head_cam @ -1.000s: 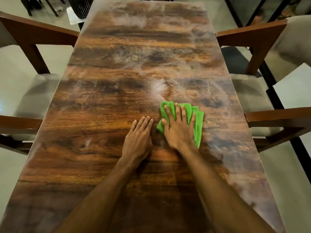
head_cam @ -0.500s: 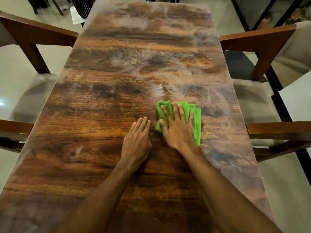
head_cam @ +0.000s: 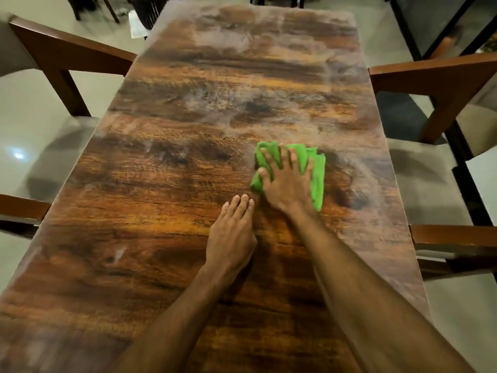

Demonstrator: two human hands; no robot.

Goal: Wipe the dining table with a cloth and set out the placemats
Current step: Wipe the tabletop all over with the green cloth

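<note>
Green cloth (head_cam: 316, 170) right there in the middle of the picture, bunched and folded, lying on the worktop (head_cam: 166, 211) a little right of its centre line. And the right hand (head_cam: 287, 184) is pressed flat on top of it, palm down, fingers spread wide across the fabric, thumb resting on the cloth's left edge. That is no pinch and no fist, just a broad open palm bearing down, with green poking out beyond the fingertips and along the hand's right side.

Now the left hand (head_cam: 231, 235): it lies flat on the bare wood just beside the right wrist, nearer the person, fingers straight and held together, holding nothing. Its fingertips sit close to the cloth's lower left corner, though whether they touch it is hard to tell.

Look at that surface: dark, glossy wood grain with pale, hazy smears, heaviest across the far half and down the right side past the cloth. Closer in, the wood reads richer and browner.

Both forearms are bare, reaching in from the bottom of the view.

Around the worktop, wooden chairs with pale seat cushions: two on the left (head_cam: 70, 63), two on the right (head_cam: 435, 76). Pale tiled floor (head_cam: 27, 117) shows beneath them, catching a small bright reflection on the left. No placemats in view.
</note>
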